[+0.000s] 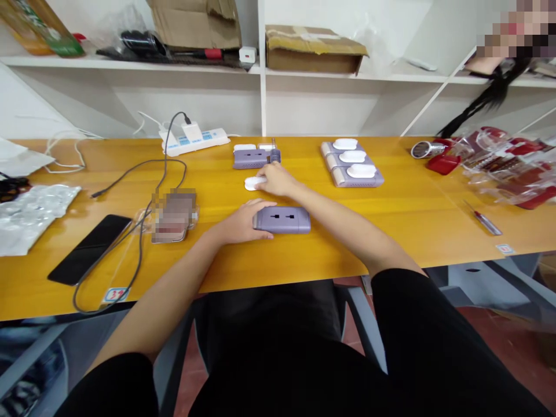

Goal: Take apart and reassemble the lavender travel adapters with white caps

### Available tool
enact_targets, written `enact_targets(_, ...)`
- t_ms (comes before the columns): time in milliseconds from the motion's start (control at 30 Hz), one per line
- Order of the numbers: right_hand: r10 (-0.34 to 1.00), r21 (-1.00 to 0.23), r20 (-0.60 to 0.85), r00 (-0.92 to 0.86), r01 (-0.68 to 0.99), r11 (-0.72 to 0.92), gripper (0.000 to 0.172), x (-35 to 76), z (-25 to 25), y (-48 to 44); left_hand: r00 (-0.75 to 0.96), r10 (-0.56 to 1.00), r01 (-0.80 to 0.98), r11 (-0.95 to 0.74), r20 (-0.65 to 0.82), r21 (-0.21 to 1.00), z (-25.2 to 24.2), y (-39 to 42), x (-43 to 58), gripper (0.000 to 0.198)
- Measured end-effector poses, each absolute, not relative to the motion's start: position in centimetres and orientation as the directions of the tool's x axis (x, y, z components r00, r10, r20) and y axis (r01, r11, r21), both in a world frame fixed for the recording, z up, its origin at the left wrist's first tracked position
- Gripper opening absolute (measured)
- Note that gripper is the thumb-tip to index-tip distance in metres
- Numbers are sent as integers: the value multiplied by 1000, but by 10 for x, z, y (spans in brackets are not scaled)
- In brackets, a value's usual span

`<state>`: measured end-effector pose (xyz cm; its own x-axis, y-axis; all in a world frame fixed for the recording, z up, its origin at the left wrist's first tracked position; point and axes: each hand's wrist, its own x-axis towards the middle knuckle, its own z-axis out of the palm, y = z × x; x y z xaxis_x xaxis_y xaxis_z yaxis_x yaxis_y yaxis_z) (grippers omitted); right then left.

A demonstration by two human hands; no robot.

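My left hand (243, 223) is closed around the left end of a purple plastic case (299, 221), which lies on the table with two dark slots facing up. Just beyond it, my right hand (278, 179) pinches the right end of a small white oval piece (251, 183). Behind that hand sits a second purple case (243, 160), also slotted, with white pieces (245, 148) at its back. A grey tool-like object with a metal tip (274, 152) stands by its right end. To the right, several purple cases (358, 181) lie in a row, bearing white oval pieces (361, 171).
On the left are a black phone (89, 249), a grey cable (141, 249), a blurred-out object (174, 217) and silvery bags (39, 214). A white power strip (197, 143) is at the back. A screwdriver (486, 222) and red plastic-wrapped parts (512, 162) lie right.
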<state>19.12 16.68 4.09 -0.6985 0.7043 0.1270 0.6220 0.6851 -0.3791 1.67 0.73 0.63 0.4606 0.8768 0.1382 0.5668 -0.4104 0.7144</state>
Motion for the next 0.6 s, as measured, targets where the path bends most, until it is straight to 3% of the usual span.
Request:
enact_targets(100, 718, -232, 138, -682, 682, 693, 34, 166, 44, 174, 481, 864, 534, -424, 150, 731, 6, 9, 14, 96)
enact_targets(167, 709, -200, 151, -689, 681, 704, 38, 158, 45, 178, 487, 861, 525, -426, 150, 737, 6, 10, 13, 96)
enact_targets(333, 721, -239, 199, -664, 681, 692, 48, 149, 45, 182, 486, 860, 520, -430, 158, 738, 6, 11, 14, 95)
enact_targets(500, 731, -278, 202, -652, 678, 681, 43, 140, 46, 180, 478, 867, 540, -417, 141, 731, 6, 10, 14, 101)
enact_targets(600, 708, -361, 283, -647, 612, 703, 36, 153, 51, 174, 473, 874, 572, -397, 106, 717, 10, 9, 9, 108)
